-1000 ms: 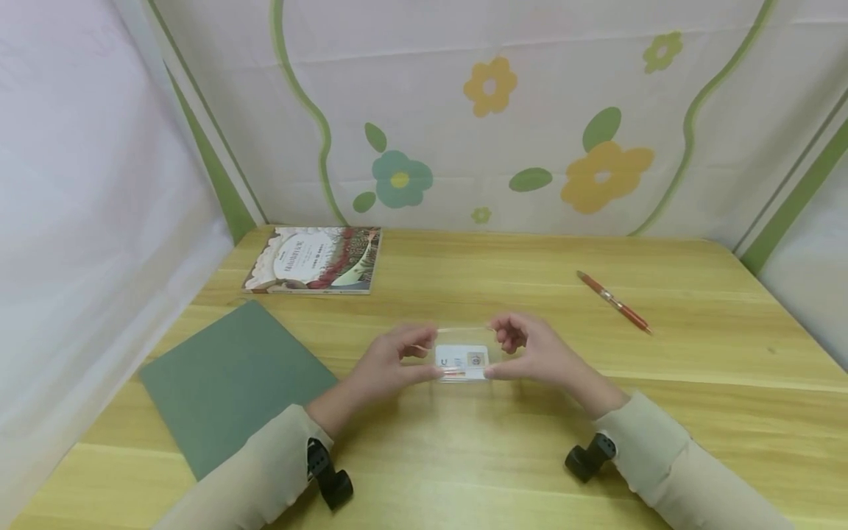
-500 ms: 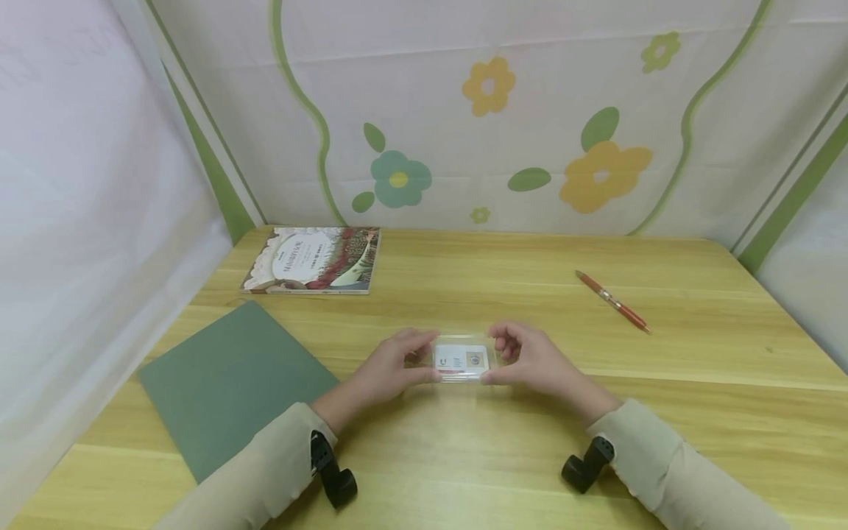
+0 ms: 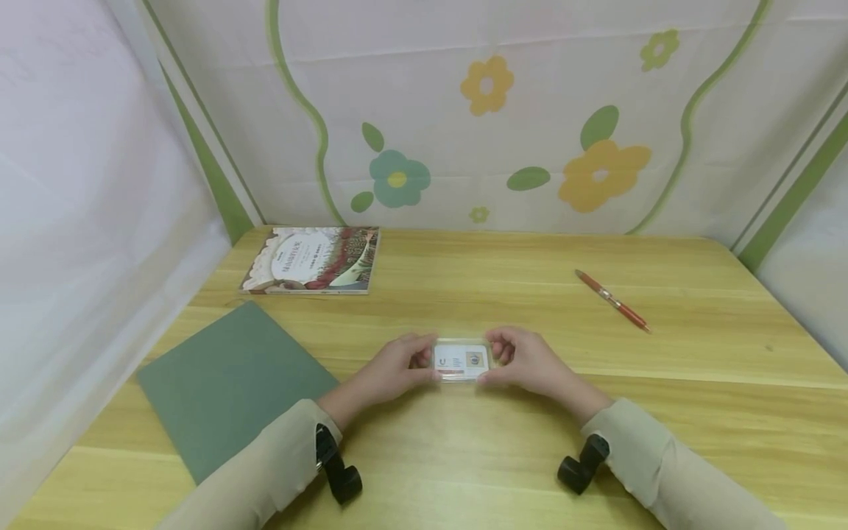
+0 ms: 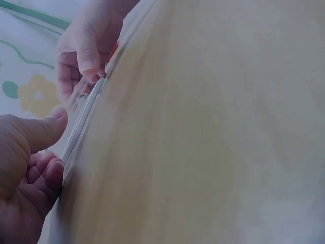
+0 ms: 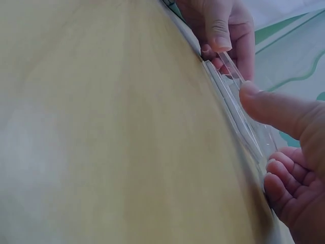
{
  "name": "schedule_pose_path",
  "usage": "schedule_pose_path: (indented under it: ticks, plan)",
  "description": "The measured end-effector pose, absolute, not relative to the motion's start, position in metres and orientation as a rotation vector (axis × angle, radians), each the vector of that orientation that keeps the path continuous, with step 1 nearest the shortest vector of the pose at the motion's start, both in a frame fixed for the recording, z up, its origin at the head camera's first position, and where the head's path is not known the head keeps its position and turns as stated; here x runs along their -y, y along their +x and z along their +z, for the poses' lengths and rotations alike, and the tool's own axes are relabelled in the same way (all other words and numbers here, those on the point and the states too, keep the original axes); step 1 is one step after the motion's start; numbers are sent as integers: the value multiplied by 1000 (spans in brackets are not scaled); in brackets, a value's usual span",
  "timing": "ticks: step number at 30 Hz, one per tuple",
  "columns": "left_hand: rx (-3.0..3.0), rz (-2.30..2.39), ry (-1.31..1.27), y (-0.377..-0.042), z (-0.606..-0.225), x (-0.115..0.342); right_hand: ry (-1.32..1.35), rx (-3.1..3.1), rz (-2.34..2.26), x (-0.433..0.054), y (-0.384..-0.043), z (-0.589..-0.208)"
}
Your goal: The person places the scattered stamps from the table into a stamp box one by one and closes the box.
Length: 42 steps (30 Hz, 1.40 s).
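A small clear plastic case (image 3: 461, 361) lies low over the table in the head view, a white printed card (image 3: 453, 358) showing through it. My left hand (image 3: 397, 368) pinches its left end; my right hand (image 3: 526, 364) pinches the right end. From the right wrist, a clear lid (image 5: 231, 66) stands tilted just above the flat white-and-clear lower part (image 5: 226, 96). The thumb of my right hand (image 5: 299, 147) touches that lid. In the left wrist view, the fingers of my left hand (image 4: 25, 168) are curled near the case's close end. Whether lid and base meet is unclear.
On the wooden table (image 3: 424, 456), a dark green board (image 3: 235, 383) lies at the left. An illustrated book (image 3: 311, 259) is behind it. A red pen (image 3: 612, 300) lies at the back right. Floral cloth (image 3: 430, 110) rises behind the table.
Both hands have lowered slightly toward me. The clear lid's far edge has come down closer to the white card. Board, book and pen stay in place.
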<state>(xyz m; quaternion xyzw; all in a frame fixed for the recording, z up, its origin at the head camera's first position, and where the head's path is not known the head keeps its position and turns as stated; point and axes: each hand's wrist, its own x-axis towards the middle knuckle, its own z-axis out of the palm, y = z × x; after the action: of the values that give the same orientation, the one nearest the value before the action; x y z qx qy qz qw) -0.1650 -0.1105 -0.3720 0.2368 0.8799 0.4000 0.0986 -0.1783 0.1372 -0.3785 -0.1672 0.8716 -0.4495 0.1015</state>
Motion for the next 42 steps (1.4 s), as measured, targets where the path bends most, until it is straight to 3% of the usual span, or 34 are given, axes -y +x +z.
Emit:
schedule_pose_path:
  ticks: [22,42]
  plan:
    - [-2614,1055,642,-169,-369,107,-526,-2609,-1174,-134,-178,-378]
    - [-2654,923,749,-170,-364,103,-539,-2668,-1093,-132,-176,-376]
